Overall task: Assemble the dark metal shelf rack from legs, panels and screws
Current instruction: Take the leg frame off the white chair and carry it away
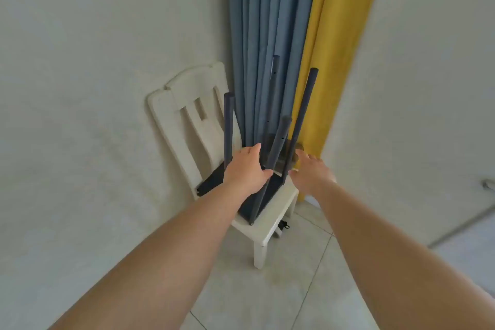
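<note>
A partly built dark metal rack stands upside down on the seat of a white chair (280, 202). Its dark panel (213, 181) lies flat on the seat, and several dark legs point up from it: one at the left (229, 128), one at the back (274, 80), one in front (278, 147) and one at the right (302, 120). My left hand (246, 166) reaches over the panel with straight fingers, its thumb against the front leg. My right hand (310, 171) hovers just right of the right leg, fingers spread, holding nothing.
The chair stands in a corner between a white wall and blue curtains (267, 21) and yellow curtains (329, 35). A brownish object (296, 150) sits behind the legs. A small black item (284, 225) lies under the chair. A white door with a handle (488, 185) is at the right, with tiled floor below.
</note>
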